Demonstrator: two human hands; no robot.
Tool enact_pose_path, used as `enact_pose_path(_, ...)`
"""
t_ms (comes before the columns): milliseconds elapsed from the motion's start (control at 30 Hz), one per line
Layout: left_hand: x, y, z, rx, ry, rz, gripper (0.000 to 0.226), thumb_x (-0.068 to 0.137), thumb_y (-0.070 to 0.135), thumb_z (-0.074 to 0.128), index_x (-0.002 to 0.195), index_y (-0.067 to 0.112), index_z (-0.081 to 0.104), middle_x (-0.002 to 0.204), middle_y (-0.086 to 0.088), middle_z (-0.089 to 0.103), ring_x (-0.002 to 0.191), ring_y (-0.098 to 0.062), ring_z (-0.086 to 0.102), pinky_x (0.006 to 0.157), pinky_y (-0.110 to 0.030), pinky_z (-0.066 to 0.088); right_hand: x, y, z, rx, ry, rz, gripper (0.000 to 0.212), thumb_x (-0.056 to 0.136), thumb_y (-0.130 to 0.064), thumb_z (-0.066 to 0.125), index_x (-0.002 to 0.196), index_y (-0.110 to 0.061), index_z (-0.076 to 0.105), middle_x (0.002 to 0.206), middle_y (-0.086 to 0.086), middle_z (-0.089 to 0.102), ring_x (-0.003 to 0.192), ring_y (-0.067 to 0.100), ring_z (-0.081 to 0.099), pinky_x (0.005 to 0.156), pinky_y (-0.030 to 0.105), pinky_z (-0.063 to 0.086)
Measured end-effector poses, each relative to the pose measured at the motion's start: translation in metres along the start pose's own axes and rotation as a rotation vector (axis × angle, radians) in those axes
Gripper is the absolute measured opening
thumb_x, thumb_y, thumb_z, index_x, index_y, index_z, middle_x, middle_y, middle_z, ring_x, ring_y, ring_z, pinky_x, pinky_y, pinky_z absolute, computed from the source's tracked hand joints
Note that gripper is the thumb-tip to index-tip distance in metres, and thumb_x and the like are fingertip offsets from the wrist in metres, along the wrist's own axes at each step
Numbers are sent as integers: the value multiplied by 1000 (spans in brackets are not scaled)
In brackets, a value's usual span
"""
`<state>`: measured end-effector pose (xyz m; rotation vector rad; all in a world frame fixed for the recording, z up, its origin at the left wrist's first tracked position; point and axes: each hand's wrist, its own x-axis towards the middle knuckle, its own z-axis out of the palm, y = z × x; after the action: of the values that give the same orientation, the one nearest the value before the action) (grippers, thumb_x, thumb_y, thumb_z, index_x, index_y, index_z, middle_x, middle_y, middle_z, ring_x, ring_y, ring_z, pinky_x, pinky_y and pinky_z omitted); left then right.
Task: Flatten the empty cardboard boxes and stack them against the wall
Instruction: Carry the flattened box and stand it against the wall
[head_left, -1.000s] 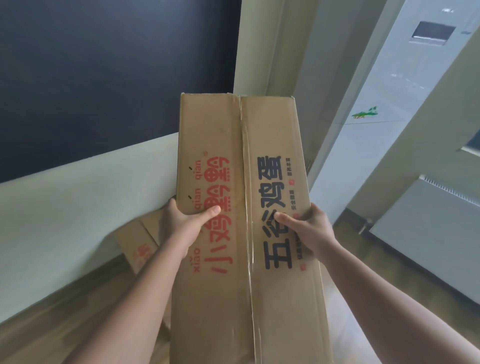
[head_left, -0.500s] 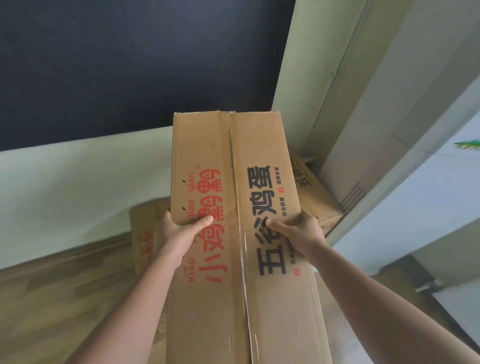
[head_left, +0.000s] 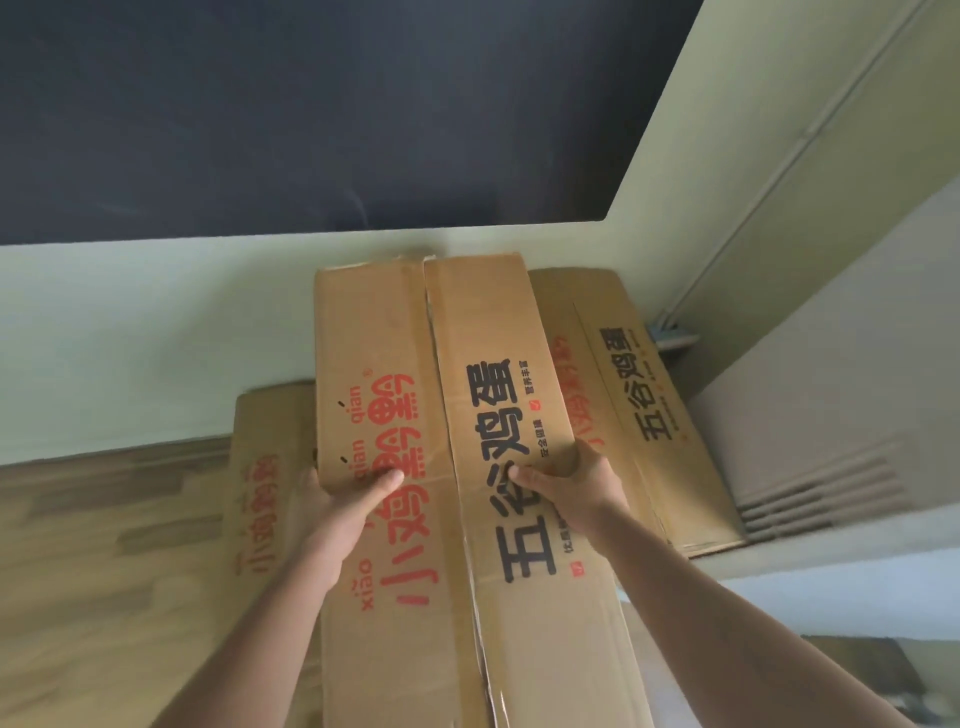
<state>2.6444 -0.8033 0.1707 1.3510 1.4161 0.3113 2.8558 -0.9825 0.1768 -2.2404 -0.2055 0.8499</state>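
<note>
I hold a flattened brown cardboard box (head_left: 415, 332) printed with red and black characters, long side pointing away from me. My left hand (head_left: 343, 512) grips its left edge, thumb lying on the printed face. My right hand (head_left: 576, 486) grips its right edge, thumb on top as well. The box's far end sits close to the pale wall (head_left: 156, 317). Behind it, a second flattened box (head_left: 628, 395) leans at the right, and a third flattened box (head_left: 260, 467) shows at the left.
A dark panel (head_left: 311, 104) covers the upper wall. A pale pillar and door frame (head_left: 810, 182) stand at the right, forming a corner. Wood-pattern floor (head_left: 104, 545) spreads at the lower left. A light ribbed surface (head_left: 831, 488) lies at the right.
The box I hold has moved down and toward the wall. The view has swung left and down, bringing the leaning boxes on both sides into sight. Both hands keep the same grip.
</note>
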Motion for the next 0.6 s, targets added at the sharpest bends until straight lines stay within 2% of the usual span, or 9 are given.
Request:
enact_pose_path(100,31,8,23,8,-18,13,65,63,50,95,116,27,63,95,15,67,96,-19,63,66,-26,46,42,-2,7,-25,-7,38,81,60,-62,94,119,-32,48,112,-6,69,100,21,73,84,45,66)
enact_pose_path(200,61,12,37,41,-13,18,54,62,52,95,100,39,58,97,16,69,93,-15,64,66,-25,47,75,-2,15,-59,-18,29,82,62,-65,92,125,-28,54,105,-12,67,99,19,72,84,44,65)
enact_pose_path(333,100,23,54,37,4,-23,46,68,45,94,90,36,54,89,17,63,81,-6,56,62,-24,44,117,-12,27,-169,-6,-36,89,70,-68,86,139,-23,55,108,-11,62,102,18,64,83,34,59)
enact_pose_path(433,139,30,72,69,30,-44,47,69,46,93,95,35,55,89,15,63,79,-4,54,65,-27,46,159,-18,39,-224,-16,-53,94,71,-72,82,145,-22,52,123,-2,66,115,24,64,87,33,54)
enact_pose_path(533,168,29,84,115,67,-43,42,72,44,92,88,31,56,89,12,62,79,-5,54,66,-28,44,188,-16,56,-291,34,-70,98,68,-83,75,144,-24,52,135,1,66,126,29,59,102,41,51)
enact_pose_path(600,182,23,92,149,77,-55,40,73,43,92,85,34,54,88,11,62,79,-3,53,62,-25,42,200,-9,69,-377,95,-105,110,68,-88,67,152,-21,46,155,3,53,143,31,44,118,49,37)
